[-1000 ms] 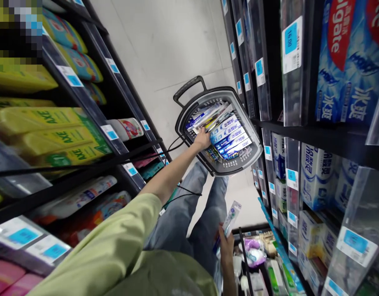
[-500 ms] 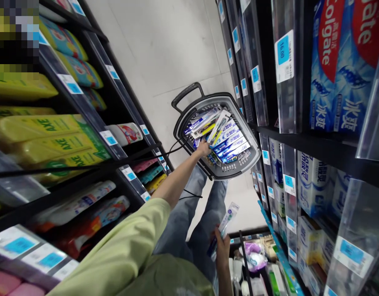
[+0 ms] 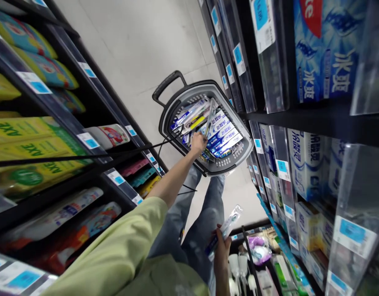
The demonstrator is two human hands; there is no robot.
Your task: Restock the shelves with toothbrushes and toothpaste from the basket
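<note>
My left hand (image 3: 198,142) reaches into a grey shopping basket (image 3: 166,119) on the floor and is closed on a toothbrush pack (image 3: 209,116), which stands on edge above the other goods. Blue-and-white toothpaste boxes (image 3: 225,137) and more toothbrush packs (image 3: 189,113) lie in the basket. My right hand (image 3: 221,248) hangs low beside my jeans, closed on a clear toothbrush pack (image 3: 230,220) that points toward the right-hand shelves.
Black shelving lines both sides of a narrow aisle with a pale tiled floor (image 3: 140,49). Toothpaste boxes (image 3: 309,164) fill the right shelves, yellow and coloured packs (image 3: 25,139) the left. The basket's black handle (image 3: 167,82) sticks out at its far end. A low rack (image 3: 254,255) holds small items.
My left hand has tipped a toothbrush pack up from flat to on edge in the basket. The view swung so the basket sits further left. My right hand stayed low with its pack.
</note>
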